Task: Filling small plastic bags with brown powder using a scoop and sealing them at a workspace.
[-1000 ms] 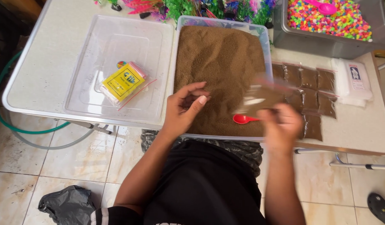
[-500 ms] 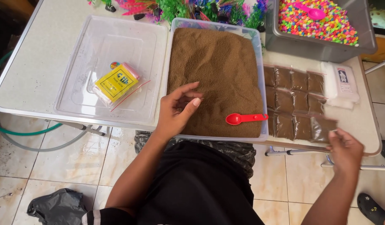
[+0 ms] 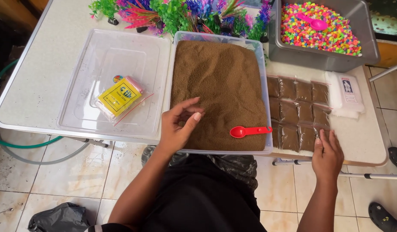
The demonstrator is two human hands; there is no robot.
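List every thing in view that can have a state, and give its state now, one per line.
Clear plastic tub of brown granules: open, nearly full.
Red plastic spoon: lying on the granules, unheld.
Small brown-filled bags: laid flat in rows.
Grey bin of coloured gravel: open, pink scoop inside.
Left hand: empty, over tub.
Right hand: touching nearest bag.

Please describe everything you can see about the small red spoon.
The red spoon is a small scoop that looks like glossy plastic, with a round bowl and a short flat handle. It lies almost level on the brown granules near the front right corner of the clear tub, bowl toward the left, handle tip reaching the tub's right wall. Neither hand touches it; the left hand hovers nearby.
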